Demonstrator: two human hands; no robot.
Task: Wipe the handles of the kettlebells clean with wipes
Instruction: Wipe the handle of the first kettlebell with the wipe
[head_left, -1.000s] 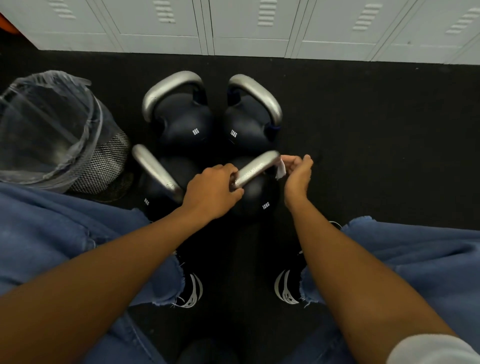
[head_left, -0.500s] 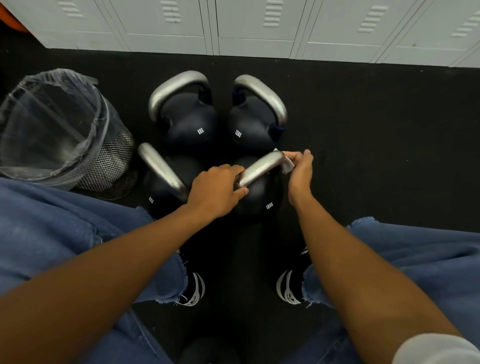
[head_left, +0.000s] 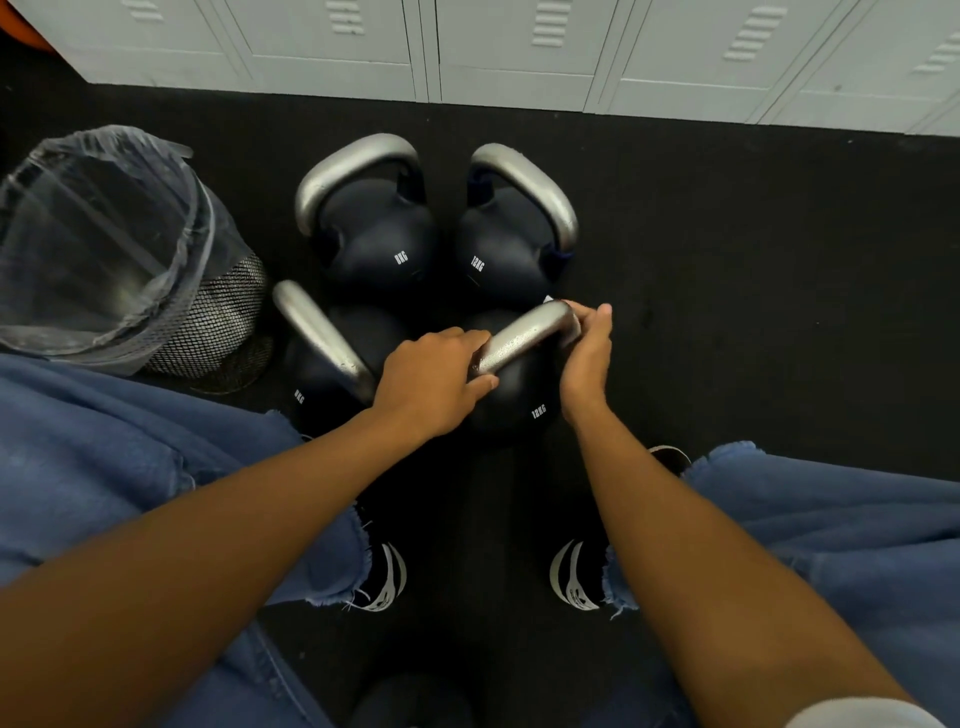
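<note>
Several dark kettlebells with silver handles stand in a tight cluster on the black floor. My left hand (head_left: 434, 382) grips the left end of the near-right 12 kg kettlebell's handle (head_left: 519, 338). At the handle's right bend my right hand (head_left: 587, 353) is closed around it, pressing a white wipe (head_left: 548, 300) against the metal; only a small corner of the wipe shows. The near-left kettlebell (head_left: 322, 338), far-left kettlebell (head_left: 374, 228) and far-right kettlebell (head_left: 514, 234) are untouched.
A mesh waste bin (head_left: 119, 249) lined with a clear bag stands left of the kettlebells. Pale lockers (head_left: 519, 47) run along the far wall. My knees in blue jeans and my dark shoes (head_left: 384, 577) are below the kettlebells.
My right hand has moved in from beside the handle and wrapped onto its right end, hiding most of the wipe. The left hand keeps its grip.
</note>
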